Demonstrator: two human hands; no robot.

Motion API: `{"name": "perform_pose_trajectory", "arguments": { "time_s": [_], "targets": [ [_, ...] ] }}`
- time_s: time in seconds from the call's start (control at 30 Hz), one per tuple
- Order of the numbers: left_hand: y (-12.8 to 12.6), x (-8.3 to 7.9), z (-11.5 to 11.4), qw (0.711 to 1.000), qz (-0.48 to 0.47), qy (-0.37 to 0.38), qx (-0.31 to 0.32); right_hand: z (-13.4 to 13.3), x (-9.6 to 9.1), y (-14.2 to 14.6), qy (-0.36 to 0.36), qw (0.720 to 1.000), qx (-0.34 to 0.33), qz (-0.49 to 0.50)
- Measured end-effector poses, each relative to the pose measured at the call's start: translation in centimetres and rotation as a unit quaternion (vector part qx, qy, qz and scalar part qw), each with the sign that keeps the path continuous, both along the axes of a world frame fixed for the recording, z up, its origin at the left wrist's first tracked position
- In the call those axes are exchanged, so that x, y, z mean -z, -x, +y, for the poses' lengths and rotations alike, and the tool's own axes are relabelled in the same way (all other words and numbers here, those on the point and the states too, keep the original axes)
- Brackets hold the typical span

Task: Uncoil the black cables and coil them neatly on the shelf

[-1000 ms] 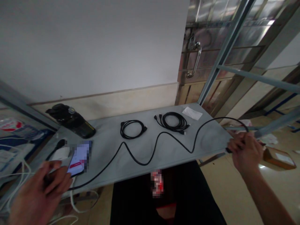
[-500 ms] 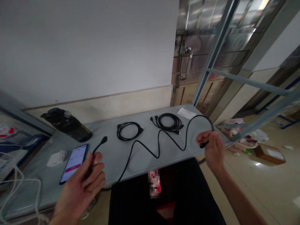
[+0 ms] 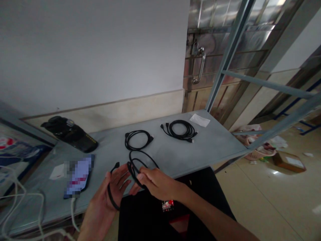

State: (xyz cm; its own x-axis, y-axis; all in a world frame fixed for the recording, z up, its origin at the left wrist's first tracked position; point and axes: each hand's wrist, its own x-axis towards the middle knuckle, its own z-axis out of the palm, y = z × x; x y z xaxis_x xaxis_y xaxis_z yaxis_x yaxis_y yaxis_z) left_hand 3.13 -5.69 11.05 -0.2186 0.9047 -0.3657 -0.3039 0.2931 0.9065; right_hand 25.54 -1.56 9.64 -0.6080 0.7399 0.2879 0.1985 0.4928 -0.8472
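Left hand (image 3: 106,194), grip apart, under a looped black cable (image 3: 144,154); right hand (image 3: 159,182), grip clamped on the coils, above a grey metal table (image 3: 215,142).

Grey metal table (image 3: 208,144) — two coiled black cables (image 3: 137,131), phone (image 3: 77,175), black bottle (image 3: 70,134), paper (image 3: 199,120).

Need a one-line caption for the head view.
Right hand pinches a looped black cable draped across the open left hand, above a metal table with two coiled cables.
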Motion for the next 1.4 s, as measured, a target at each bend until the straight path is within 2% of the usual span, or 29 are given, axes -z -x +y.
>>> {"name": "perform_pose_trajectory", "arguments": {
  "time_s": [0.1,0.2,0.3,0.4,0.5,0.57,0.67,0.73,0.8,0.9,1.0,1.1,1.2,1.3,1.4],
  "targets": [
    [1.3,1.0,-0.8,0.999,-0.039,0.029,0.01,0.3,-0.2,1.4,-0.014,0.997,-0.067,-0.045],
    [2.3,1.0,-1.1,0.994,-0.082,0.065,0.015,1.0,0.3,2.4,-0.087,0.986,-0.093,-0.106],
    [2.9,-0.1,-0.6,0.988,-0.128,0.08,-0.007,1.5,0.6,3.0,-0.177,0.965,-0.117,-0.154],
    [2.7,-2.3,0.3,0.971,-0.234,0.041,-0.02,1.8,0.2,3.1,-0.251,0.945,-0.115,-0.177],
    [2.0,-4.5,2.2,0.953,-0.304,-0.008,0.013,2.6,-0.6,2.7,-0.315,0.926,-0.08,-0.193],
    [1.6,-5.5,4.1,0.955,-0.293,-0.026,0.047,3.9,-1.1,2.5,-0.359,0.908,-0.05,-0.212],
    [1.6,-5.9,8.0,0.962,-0.239,-0.062,0.12,6.8,-1.2,2.2,-0.416,0.875,-0.033,-0.245],
    [1.7,-5.5,10.9,0.964,-0.195,-0.079,0.162,9.1,-0.7,2.1,-0.444,0.858,-0.024,-0.258],
    [1.6,-4.7,13.9,0.968,-0.154,-0.09,0.176,11.7,0.1,2.1,-0.458,0.849,-0.006,-0.263],
    [1.4,-3.0,17.7,0.977,-0.113,-0.101,0.153,15.7,1.6,2.1,-0.466,0.845,0.023,-0.259],
    [1.5,-1.2,20.5,0.981,-0.105,-0.106,0.124,18.9,3.4,2.1,-0.47,0.846,0.044,-0.248],
    [1.8,0.2,21.7,0.98,-0.115,-0.109,0.12,20.5,5.2,1.9,-0.454,0.859,0.063,-0.229],
    [2.3,0.8,21.8,0.976,-0.132,-0.11,0.136,20.7,6.4,1.6,-0.423,0.881,0.066,-0.203],
    [2.7,1.0,21.4,0.971,-0.17,-0.108,0.13,20.3,6.6,1.2,-0.392,0.903,0.055,-0.168],
    [3.1,1.2,21.3,0.97,-0.201,-0.092,0.098,20.0,6.3,1.1,-0.369,0.917,0.061,-0.137]
  ]
}}
